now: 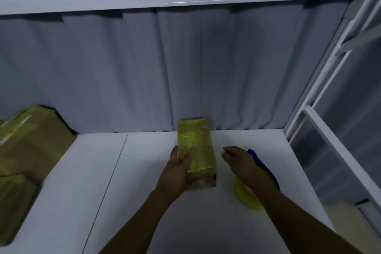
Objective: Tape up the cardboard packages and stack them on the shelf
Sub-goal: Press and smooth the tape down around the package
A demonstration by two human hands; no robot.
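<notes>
Your left hand (179, 169) is on the small package (198, 150), which lies lengthwise in the middle of the white shelf (144, 171), its far end close to the grey curtain (226, 68). The fingers run straight along the top and left edge, so that grip is wide and flat: pressing down, not wrapped round the box. Yellow-green tape runs down the length of the top and folds over the near end, so the sealing looks mostly done from here, though the sides and far end are too dim to judge. Your right hand (239, 161) hovers just right of the package, above the blue tape dispenser (266, 169) with its yellow roll (247, 198). Its grip is loose, fingers lightly curled, with nothing visible between them, and the wrist hides part of the dispenser. So you look to be smoothing the tape at the close of the taping step. Next comes the stacking: the pile of taped packages (31, 140) sits well apart at the left end of the shelf, so you need a proper hold round the box, ideally with both hands, then a lift and a carry across. Set it square on the pile, since those boxes already lie at a slant.
</notes>
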